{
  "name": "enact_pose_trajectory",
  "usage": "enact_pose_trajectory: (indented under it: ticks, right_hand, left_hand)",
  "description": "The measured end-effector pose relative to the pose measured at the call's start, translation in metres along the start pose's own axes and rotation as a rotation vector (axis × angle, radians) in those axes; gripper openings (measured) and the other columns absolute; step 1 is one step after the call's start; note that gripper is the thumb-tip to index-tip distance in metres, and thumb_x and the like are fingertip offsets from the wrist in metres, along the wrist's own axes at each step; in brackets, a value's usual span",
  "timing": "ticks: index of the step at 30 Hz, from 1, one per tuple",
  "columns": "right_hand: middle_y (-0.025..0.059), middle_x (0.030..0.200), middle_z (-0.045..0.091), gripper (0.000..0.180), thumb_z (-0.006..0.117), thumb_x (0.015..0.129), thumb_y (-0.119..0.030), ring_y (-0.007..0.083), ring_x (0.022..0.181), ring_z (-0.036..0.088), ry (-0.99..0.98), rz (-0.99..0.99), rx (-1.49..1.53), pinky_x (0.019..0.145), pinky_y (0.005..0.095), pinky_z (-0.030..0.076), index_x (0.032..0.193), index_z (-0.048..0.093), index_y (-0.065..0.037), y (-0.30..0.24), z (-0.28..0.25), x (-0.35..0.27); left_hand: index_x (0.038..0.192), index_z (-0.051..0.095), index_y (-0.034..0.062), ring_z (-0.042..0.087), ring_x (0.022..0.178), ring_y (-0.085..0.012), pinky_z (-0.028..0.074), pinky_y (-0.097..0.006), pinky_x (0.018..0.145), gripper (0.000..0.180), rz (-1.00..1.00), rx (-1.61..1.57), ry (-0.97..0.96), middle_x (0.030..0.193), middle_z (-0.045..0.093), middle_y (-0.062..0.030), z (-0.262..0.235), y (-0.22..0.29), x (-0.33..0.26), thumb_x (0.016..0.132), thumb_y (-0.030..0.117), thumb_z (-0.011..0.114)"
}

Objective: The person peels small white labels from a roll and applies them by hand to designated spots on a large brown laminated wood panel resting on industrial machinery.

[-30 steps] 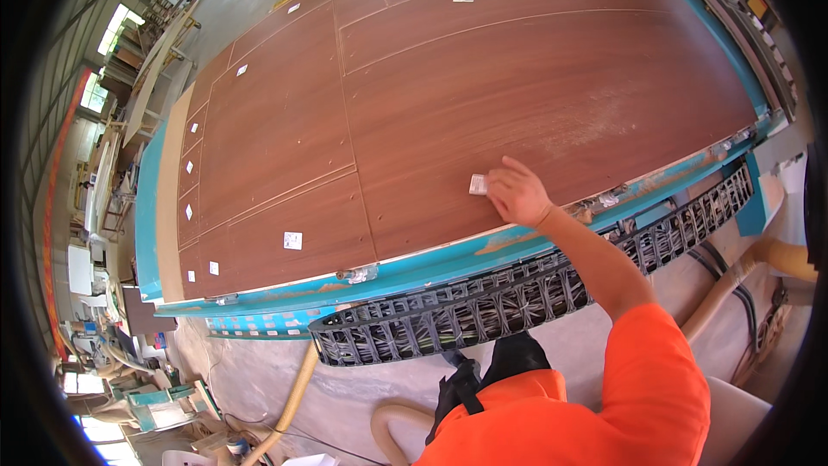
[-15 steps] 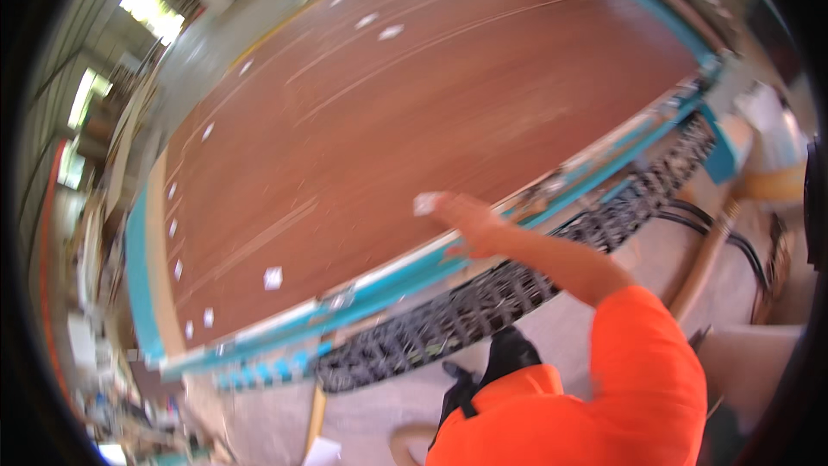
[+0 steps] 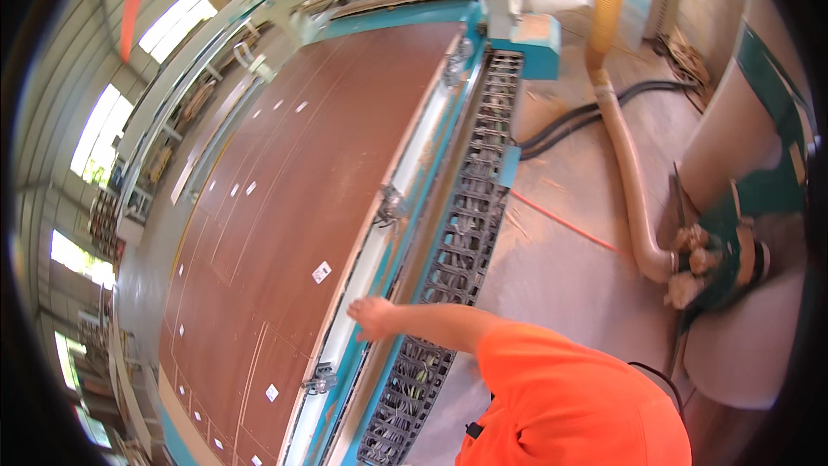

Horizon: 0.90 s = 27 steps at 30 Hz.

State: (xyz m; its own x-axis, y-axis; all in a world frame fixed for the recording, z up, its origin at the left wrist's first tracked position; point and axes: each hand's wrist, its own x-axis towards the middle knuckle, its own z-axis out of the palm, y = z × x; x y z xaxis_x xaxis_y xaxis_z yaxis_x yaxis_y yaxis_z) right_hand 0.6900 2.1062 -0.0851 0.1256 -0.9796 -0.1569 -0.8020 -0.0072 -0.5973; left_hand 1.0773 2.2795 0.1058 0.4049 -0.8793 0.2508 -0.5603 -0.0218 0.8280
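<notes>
My right hand reaches leftward from an orange sleeve. It hovers over or rests on the white edge strip beside the board; contact cannot be made out. Its fingers look loosely extended, the thumb is apart from them, and nothing shows in the hand. The large reddish-brown board lies flat on a machine bed, with thin cut lines across it. Several small white labels are scattered over it, the nearest label lying just beyond my fingertips. My left hand is out of view.
Metal clamps, one clamp ahead of my hand, line the teal-trimmed edge. A black cable chain runs alongside it. A teal gantry spans the far end. To the right are a ribbed hose, black cables and a green-banded machine.
My view has turned to the right along the board. My right hand has left the white label it was touching and drawn back to the board's edge.
</notes>
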Motion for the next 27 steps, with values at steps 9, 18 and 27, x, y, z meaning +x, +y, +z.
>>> enact_pose_trajectory:
  ticks: [9, 18, 27]
  right_hand:
    - [0.0187, 0.138, 0.048, 0.061, 0.06, 0.084, -0.046, 0.0345, 0.131, 0.042, -0.025, 0.03, 0.284, 0.107, 0.0437, 0.038, 0.126, 0.056, -0.002, 0.006, 0.17, -0.194]
    - [0.0166, 0.131, 0.054, 0.055, 0.054, 0.09, -0.047, 0.034, 0.125, 0.049, 0.111, 0.505, 0.565, 0.103, 0.0434, 0.042, 0.125, 0.057, -0.004, 0.115, 0.23, -0.348]
    - [0.0163, 0.129, 0.056, 0.056, 0.052, 0.091, -0.049, 0.0335, 0.123, 0.051, 0.132, 0.782, 0.757, 0.101, 0.0439, 0.044, 0.125, 0.057, -0.005, 0.189, 0.24, -0.467]
  left_hand:
    - [0.121, 0.051, -0.0117, 0.058, 0.093, -0.0272, 0.048, -0.041, 0.083, 0.039, 0.108, -0.224, -0.501, 0.11, 0.061, -0.019, 0.06, 0.11, -0.1, 0.087, 0.005, 0.058]
    - [0.131, 0.043, -0.0106, 0.056, 0.108, -0.0339, 0.045, -0.045, 0.095, 0.049, 0.123, -0.066, -0.95, 0.123, 0.054, -0.0213, 0.148, 0.175, -0.202, 0.086, 0.003, 0.058]
    - [0.123, 0.051, -0.0088, 0.062, 0.097, -0.0253, 0.051, -0.036, 0.086, 0.039, 0.009, -0.119, -1.14, 0.111, 0.061, -0.0156, 0.202, 0.191, -0.294, 0.085, -0.005, 0.059]
